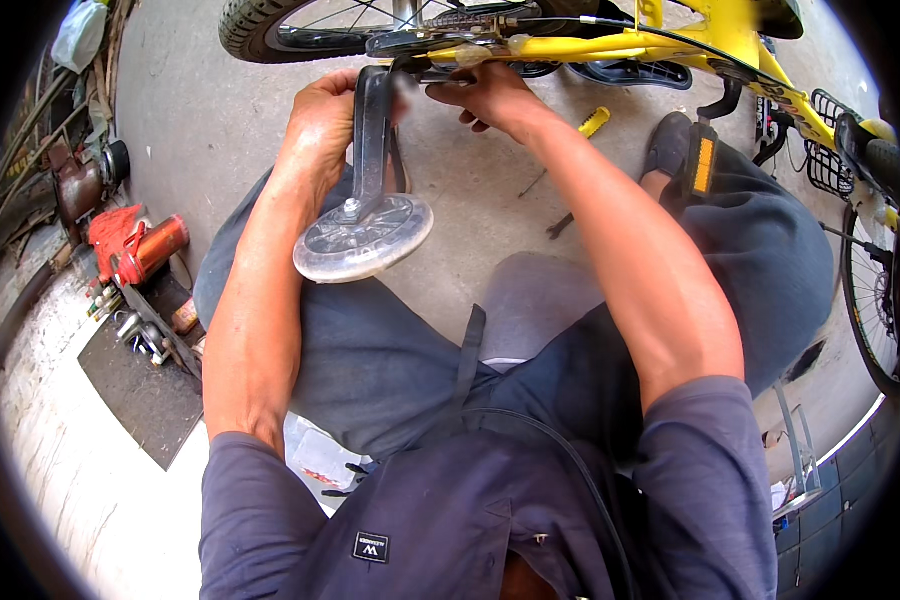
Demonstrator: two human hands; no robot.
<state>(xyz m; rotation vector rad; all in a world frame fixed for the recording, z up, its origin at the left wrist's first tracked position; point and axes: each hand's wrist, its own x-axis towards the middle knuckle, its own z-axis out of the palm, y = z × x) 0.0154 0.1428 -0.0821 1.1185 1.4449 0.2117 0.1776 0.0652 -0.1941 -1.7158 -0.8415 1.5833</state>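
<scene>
A small yellow bicycle (570,47) lies across the top of the view, its rear tire (245,30) at the upper left. Beside the rear axle, my left hand (320,125) is closed around the black bracket (372,135) of a training wheel (365,238). The clear plastic wheel hangs at the bracket's near end, over my left thigh. My right hand (495,98) reaches in by the frame's rear end with thumb and forefinger pinched close to the axle. What those fingers hold is hidden; its other fingers curl below.
A yellow-handled screwdriver (594,122) and a dark metal tool (560,227) lie on the concrete between my feet. A pedal with an orange reflector (704,165) juts over my right knee. Tools and a red cloth (115,235) sit at left; another bicycle wheel (870,290) stands at right.
</scene>
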